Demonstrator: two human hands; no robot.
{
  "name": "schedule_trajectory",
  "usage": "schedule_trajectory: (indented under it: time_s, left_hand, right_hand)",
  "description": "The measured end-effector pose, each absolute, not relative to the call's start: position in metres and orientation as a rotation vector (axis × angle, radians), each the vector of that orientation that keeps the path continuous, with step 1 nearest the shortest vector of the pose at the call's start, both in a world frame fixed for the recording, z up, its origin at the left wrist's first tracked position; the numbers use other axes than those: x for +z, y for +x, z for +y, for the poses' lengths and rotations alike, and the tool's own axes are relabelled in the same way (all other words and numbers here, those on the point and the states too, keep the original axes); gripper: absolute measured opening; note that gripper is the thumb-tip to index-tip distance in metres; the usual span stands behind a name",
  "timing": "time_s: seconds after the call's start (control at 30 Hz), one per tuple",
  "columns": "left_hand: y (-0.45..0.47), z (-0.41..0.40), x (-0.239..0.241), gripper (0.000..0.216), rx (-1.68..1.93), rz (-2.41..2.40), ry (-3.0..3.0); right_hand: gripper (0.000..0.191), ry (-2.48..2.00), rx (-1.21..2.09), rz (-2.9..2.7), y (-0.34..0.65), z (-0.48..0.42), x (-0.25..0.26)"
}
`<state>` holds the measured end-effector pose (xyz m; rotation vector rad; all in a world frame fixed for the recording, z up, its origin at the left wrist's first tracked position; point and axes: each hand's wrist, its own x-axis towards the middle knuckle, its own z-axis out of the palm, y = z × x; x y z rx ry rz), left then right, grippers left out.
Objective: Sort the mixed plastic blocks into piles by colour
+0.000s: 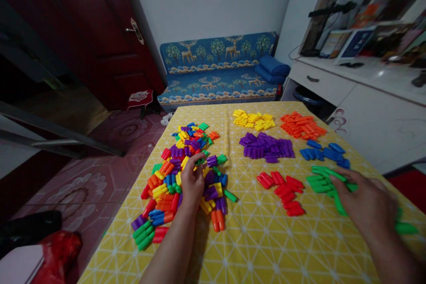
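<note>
A mixed pile of coloured plastic pegs (pixel 179 177) lies on the left of the yellow patterned table (pixel 253 239). My left hand (pixel 192 182) rests in that pile, fingers pinched on a green peg. To the right lie sorted heaps: yellow pegs (pixel 253 120), orange pegs (pixel 302 125), purple pegs (pixel 266 146), blue pegs (pixel 322 151), red pegs (pixel 282 186) and green pegs (pixel 324 182). My right hand (pixel 364 202) lies over the green heap with fingers spread and flat.
A blue patterned sofa (pixel 219 73) stands beyond the table's far edge. A white desk (pixel 366 97) with clutter runs along the right. A dark red door (pixel 109 35) and tiled floor are on the left, with a red bag (pixel 55 255) at the lower left.
</note>
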<state>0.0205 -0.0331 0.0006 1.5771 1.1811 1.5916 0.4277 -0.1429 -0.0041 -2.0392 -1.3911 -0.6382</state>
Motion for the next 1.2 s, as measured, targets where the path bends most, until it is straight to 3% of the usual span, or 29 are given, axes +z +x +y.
schedule_trajectory:
  time_s: [0.2, 0.33, 0.53, 0.7, 1.03, 1.2]
  left_hand:
    - [0.021, -0.031, -0.010, 0.040, 1.556, 1.077, 1.476]
    - [0.020, -0.033, -0.014, 0.033, 1.491, 1.080, 1.567]
    - [0.020, -0.041, -0.003, 0.029, 1.368, 1.074, 1.856]
    - [0.023, -0.047, 0.002, 0.033, 1.345, 0.932, 2.044]
    - [0.024, -0.050, -0.001, 0.039, 1.292, 0.769, 2.052]
    - [0.024, -0.047, -0.006, 0.038, 1.277, 0.814, 2.099]
  right_hand:
    - [0.057, -2.072, -0.772, -1.523, 0.439, -0.150, -0.013]
    - [0.047, -1.951, -0.735, -1.528, 0.415, -0.142, -0.005]
    - [0.019, -1.496, -0.019, -1.691, 0.292, -0.123, 0.011]
    - [0.045, -1.320, 0.331, -1.792, 0.204, -0.112, 0.018]
    - [0.014, -1.233, 0.393, -1.725, 0.198, -0.102, 0.018]
    - [0.020, -1.468, 0.123, -1.533, 0.263, -0.099, 0.025]
